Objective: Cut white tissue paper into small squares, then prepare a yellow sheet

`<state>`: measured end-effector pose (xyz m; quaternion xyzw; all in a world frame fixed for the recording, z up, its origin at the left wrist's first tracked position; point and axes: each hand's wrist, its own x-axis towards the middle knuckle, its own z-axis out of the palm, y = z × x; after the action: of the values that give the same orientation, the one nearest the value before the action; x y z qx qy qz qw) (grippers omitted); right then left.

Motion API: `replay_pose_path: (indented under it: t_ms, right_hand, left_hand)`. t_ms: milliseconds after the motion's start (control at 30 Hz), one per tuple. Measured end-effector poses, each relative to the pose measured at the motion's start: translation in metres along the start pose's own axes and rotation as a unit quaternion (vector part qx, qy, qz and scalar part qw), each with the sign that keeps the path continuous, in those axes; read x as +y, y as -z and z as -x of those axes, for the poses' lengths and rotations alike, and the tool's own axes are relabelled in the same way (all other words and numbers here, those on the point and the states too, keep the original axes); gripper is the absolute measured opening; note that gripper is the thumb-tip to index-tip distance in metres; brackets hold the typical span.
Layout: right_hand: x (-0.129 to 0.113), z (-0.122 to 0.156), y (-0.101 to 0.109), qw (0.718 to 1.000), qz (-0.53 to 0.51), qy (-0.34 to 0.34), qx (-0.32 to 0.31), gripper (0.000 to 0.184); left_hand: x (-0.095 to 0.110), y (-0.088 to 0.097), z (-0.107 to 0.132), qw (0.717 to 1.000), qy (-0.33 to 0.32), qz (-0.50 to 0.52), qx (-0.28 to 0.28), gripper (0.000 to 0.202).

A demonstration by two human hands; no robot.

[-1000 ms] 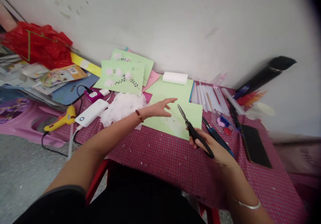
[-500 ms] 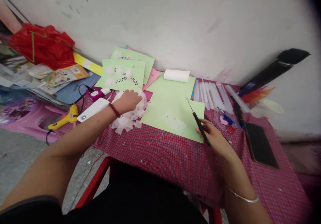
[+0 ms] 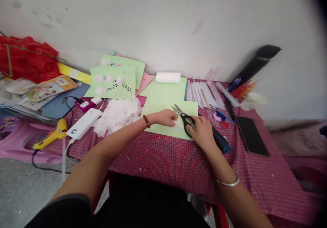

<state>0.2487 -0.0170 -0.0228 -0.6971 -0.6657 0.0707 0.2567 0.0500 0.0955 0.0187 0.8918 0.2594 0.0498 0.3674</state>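
My left hand [image 3: 167, 118] is closed, its fingertips pinching the edge of a thin piece of white tissue paper [image 3: 180, 126] on the light green sheet [image 3: 163, 107]. Just to the right, my right hand [image 3: 203, 130] holds black-handled scissors [image 3: 187, 119] by the finger loops. The blades are slightly apart and point up and left, above the green sheet. To the left, a heap of white tissue paper pieces [image 3: 119, 114] lies close to my left forearm.
Decorated green cards [image 3: 109, 83] lie at the back left, and a white paper roll [image 3: 168, 77] sits by the wall. A white power bank [image 3: 84, 122] and yellow glue gun [image 3: 52, 134] are at left. Glue sticks [image 3: 201, 93], a blue-black tool [image 3: 221, 140] and a dark tablet [image 3: 252, 136] are at right.
My left hand has moved right, from the tissue heap to the tissue piece on the green sheet. The scissors have turned flatter, pointing left, in my right hand. The camera view has shifted.
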Motion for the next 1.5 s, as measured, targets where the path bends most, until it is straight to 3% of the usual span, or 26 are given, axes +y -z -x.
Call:
replay_pose_path:
  t_ms: [67, 100, 167, 233, 300, 433, 533, 600, 700, 833, 900, 967, 1033, 1067, 1233, 1333, 1500]
  right_hand:
    - [-0.007, 0.001, 0.006, 0.987, -0.160, -0.011, -0.012, 0.044]
    - [-0.013, 0.002, 0.009, 0.963, -0.264, -0.019, -0.047, 0.046]
    - [-0.029, 0.002, 0.014, 0.879, -0.449, -0.031, -0.158, 0.052]
    - [-0.047, 0.000, 0.016, 0.808, -0.533, -0.031, -0.249, 0.055]
    - [-0.064, -0.003, 0.011, 0.798, -0.534, -0.035, -0.277, 0.047]
    - [-0.079, -0.005, -0.012, 0.794, -0.564, -0.138, -0.181, 0.027]
    - [-0.072, -0.003, -0.025, 0.781, -0.589, -0.180, -0.103, 0.025]
    - [-0.065, -0.002, -0.026, 0.780, -0.591, -0.195, -0.065, 0.027]
    - [-0.058, -0.004, -0.023, 0.773, -0.597, -0.213, -0.022, 0.029]
    - [-0.059, -0.006, -0.018, 0.757, -0.618, -0.210, 0.015, 0.036]
    - [-0.059, -0.007, -0.017, 0.758, -0.621, -0.199, 0.029, 0.051]
    - [-0.058, -0.007, -0.015, 0.770, -0.610, -0.185, 0.035, 0.068]
    - [-0.055, -0.006, -0.014, 0.783, -0.599, -0.164, 0.042, 0.071]
    - [-0.053, -0.006, -0.014, 0.790, -0.592, -0.152, 0.049, 0.067]
    - [-0.045, -0.006, -0.015, 0.854, -0.507, -0.089, 0.073, 0.017]
    - [-0.043, -0.004, -0.015, 0.885, -0.454, -0.063, 0.084, 0.015]
    - [-0.048, -0.001, -0.011, 0.920, -0.381, -0.031, 0.090, 0.015]
  left_hand:
    - [0.005, 0.009, 0.020, 0.992, -0.001, 0.124, -0.010, 0.011]
    - [0.008, 0.012, 0.031, 0.981, -0.003, 0.192, -0.010, 0.009]
    - [0.013, 0.015, 0.051, 0.962, -0.008, 0.272, -0.004, 0.010]
    - [0.016, 0.012, 0.065, 0.961, -0.010, 0.277, 0.006, 0.011]
    - [0.014, 0.006, 0.073, 0.964, -0.005, 0.265, 0.018, 0.012]
    - [-0.002, -0.003, 0.081, 0.933, 0.019, 0.359, 0.030, 0.019]
    - [-0.021, -0.004, 0.085, 0.895, 0.043, 0.444, 0.001, 0.035]
    - [-0.032, -0.006, 0.086, 0.888, 0.063, 0.456, 0.007, 0.028]
    - [-0.037, -0.011, 0.083, 0.862, 0.071, 0.494, 0.090, 0.020]
    - [-0.029, -0.021, 0.076, 0.830, 0.043, 0.517, 0.205, 0.019]
    - [-0.022, -0.026, 0.073, 0.814, 0.027, 0.525, 0.246, 0.029]
    - [-0.017, -0.029, 0.072, 0.804, 0.014, 0.526, 0.277, 0.054]
    - [-0.014, -0.031, 0.072, 0.806, -0.001, 0.511, 0.298, 0.077]
    - [-0.014, -0.031, 0.072, 0.811, -0.008, 0.498, 0.307, 0.079]
    - [-0.018, -0.035, 0.070, 0.855, 0.021, 0.405, 0.325, 0.028]
    - [-0.017, -0.036, 0.070, 0.872, 0.048, 0.346, 0.342, 0.025]
    - [-0.017, -0.033, 0.074, 0.886, 0.033, 0.261, 0.381, 0.019]
